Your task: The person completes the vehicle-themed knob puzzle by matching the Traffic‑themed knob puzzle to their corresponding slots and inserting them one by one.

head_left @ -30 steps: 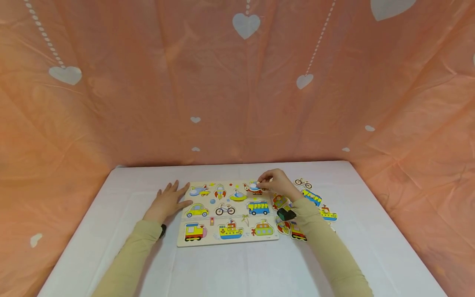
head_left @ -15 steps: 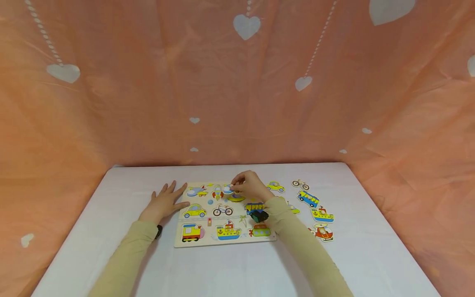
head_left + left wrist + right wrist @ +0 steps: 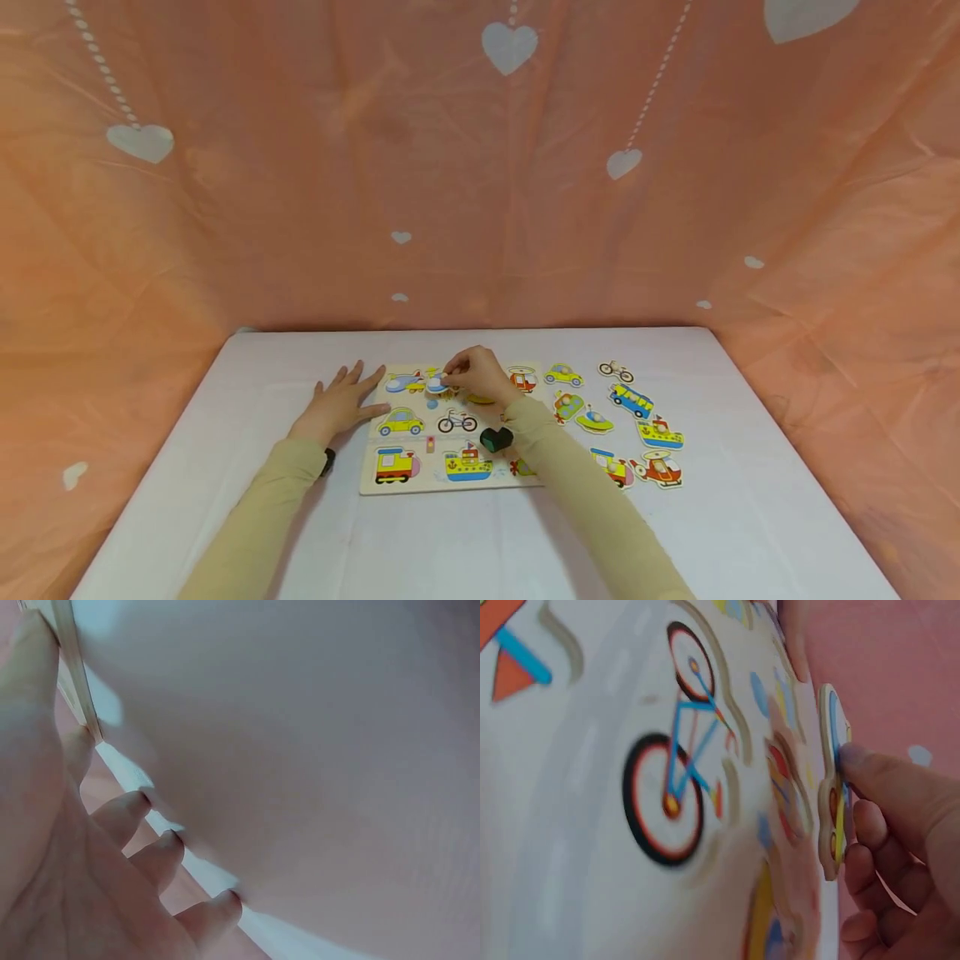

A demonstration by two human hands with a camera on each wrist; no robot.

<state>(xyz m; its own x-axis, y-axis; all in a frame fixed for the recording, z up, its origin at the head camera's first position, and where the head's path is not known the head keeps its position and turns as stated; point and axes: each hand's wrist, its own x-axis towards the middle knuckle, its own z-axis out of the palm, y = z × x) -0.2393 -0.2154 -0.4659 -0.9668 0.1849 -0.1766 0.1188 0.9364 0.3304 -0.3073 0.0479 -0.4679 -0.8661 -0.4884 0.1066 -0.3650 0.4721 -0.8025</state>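
Observation:
A wooden puzzle board (image 3: pixel 431 483) with pictured vehicle recesses lies on the white table. My right hand (image 3: pixel 480 375) pinches a blue-and-yellow airplane puzzle piece (image 3: pixel 832 787) above the board's top row, near the rocket recess. In the right wrist view the piece is edge-on, raised off the board, with the thumb and fingers on its knob side. At the board's upper left edge rests my left hand (image 3: pixel 333 408), its fingers spread. The left wrist view has the thumb and index fingertip touching the board's edge (image 3: pixel 75 671), the other fingertips on the table.
Loose pieces lie right of the board, among them a car (image 3: pixel 563 375), a bicycle (image 3: pixel 616 372), a bus (image 3: pixel 631 401), a ship (image 3: pixel 660 433), a helicopter (image 3: pixel 660 469), a flying saucer (image 3: pixel 594 419) and a train (image 3: pixel 611 467) partly behind the right sleeve (image 3: pixel 585 492).
My right hand has carried the airplane piece leftward from the helicopter recess across the board's top row. The left hand stays at the board's edge.

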